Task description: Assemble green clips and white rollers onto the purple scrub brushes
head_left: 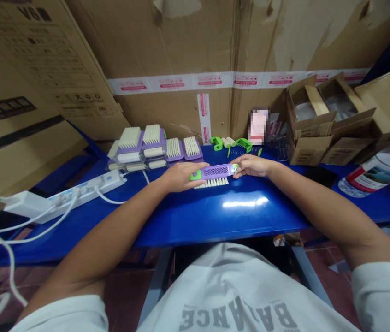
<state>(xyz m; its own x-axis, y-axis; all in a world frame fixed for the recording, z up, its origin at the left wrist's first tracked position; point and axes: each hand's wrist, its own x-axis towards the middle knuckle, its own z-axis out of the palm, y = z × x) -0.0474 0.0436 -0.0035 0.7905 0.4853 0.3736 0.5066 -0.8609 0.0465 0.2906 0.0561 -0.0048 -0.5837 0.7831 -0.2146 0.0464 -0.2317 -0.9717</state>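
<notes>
Large cardboard sheets (181, 41) covered the wall, with red-printed white tape (170, 82) across; blue worktop (243, 221), open cardboard boxes (310, 120) right, reddish floor tiles (126, 299) below.

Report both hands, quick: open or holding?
Left hand: closed, holding the purple scrubbing brush.
Right hand: closed, holding the brush's other end.

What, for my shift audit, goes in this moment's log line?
left hand: holds end | right hand: holds other end | item: purple plastic brush | nearby: stacked purple brushes
</notes>
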